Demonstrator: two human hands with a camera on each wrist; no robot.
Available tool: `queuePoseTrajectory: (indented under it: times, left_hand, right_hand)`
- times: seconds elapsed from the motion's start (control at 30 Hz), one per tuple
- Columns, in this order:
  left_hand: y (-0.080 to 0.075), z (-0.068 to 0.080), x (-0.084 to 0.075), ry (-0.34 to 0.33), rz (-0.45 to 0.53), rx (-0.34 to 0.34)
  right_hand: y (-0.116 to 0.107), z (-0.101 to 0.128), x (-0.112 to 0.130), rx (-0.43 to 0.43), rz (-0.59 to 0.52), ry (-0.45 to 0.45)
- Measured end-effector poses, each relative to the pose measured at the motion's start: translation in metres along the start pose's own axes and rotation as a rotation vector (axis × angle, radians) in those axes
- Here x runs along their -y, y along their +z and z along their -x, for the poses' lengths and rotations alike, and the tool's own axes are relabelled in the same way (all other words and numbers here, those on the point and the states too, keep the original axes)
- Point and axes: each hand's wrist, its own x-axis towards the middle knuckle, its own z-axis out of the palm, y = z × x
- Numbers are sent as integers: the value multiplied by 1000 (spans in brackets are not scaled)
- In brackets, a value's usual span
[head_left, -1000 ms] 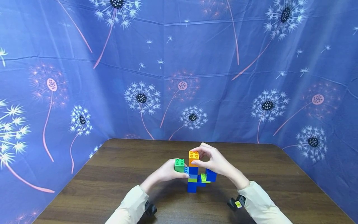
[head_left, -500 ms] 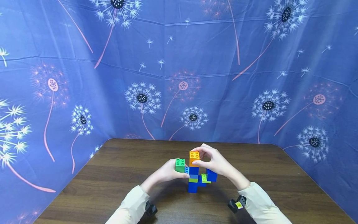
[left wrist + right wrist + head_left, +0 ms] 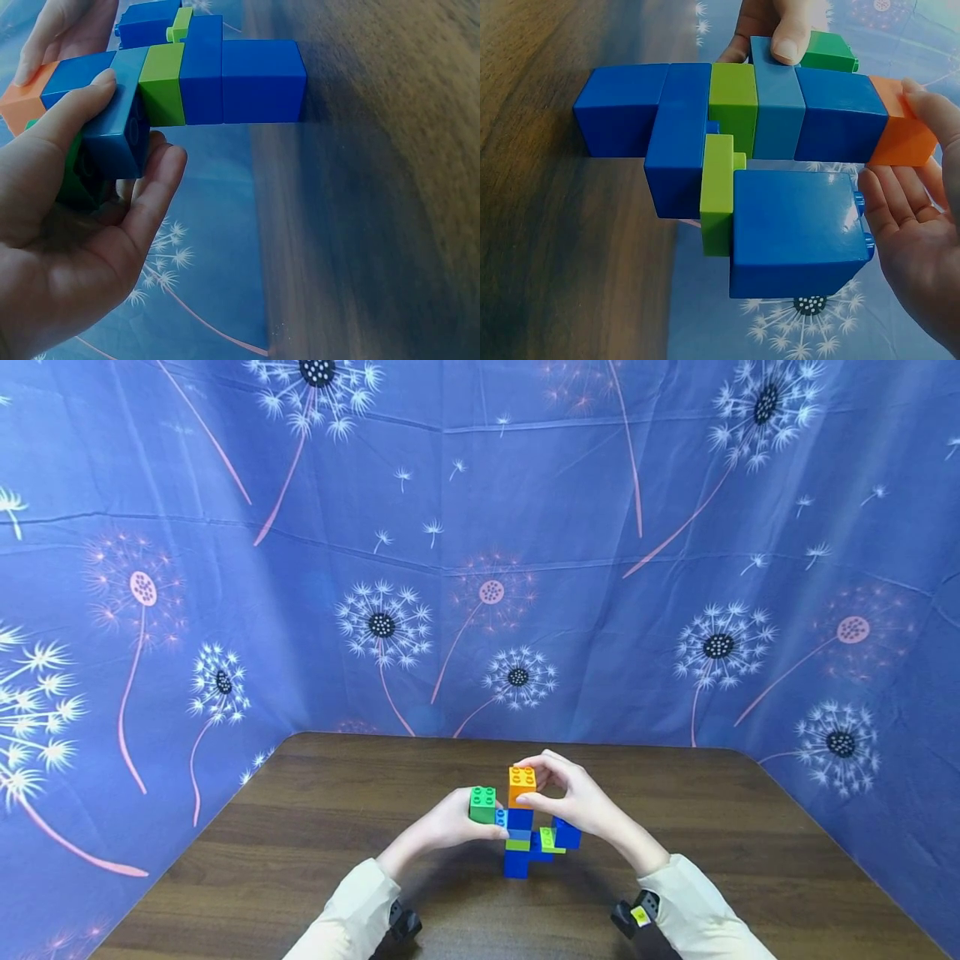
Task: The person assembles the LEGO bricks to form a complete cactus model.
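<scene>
A tower of toy building bricks stands upright at the front middle of the table. Its bottom is a blue brick; above come a wide blue brick, a lime brick, a light blue brick, another blue brick and an orange brick on top. A green brick sits on the light blue one's left end. On the right arm, a thin lime brick bears a big blue brick. My left hand grips the light blue brick; my right hand pinches the orange one.
The brown wooden table spreads around the tower on all sides. Behind it and at both sides hangs a blue cloth with dandelion prints. Small black cameras sit under both wrists, near the tabletop.
</scene>
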Motion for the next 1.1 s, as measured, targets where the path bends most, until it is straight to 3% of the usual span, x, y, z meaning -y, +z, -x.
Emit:
queuePoseTrajectory:
  times: [0.33,0.77,1.1]
  left_hand:
    - [-1,0,-2,-6,3,-12]
    - [3,4,4,-34,50,-31]
    - [3,4,5,-28,63,-38]
  right_hand:
    - [-1,-1,0,-2,21,-3]
    - [1,4,-1,11,17,57]
    - [-10,11,5,1,94,76]
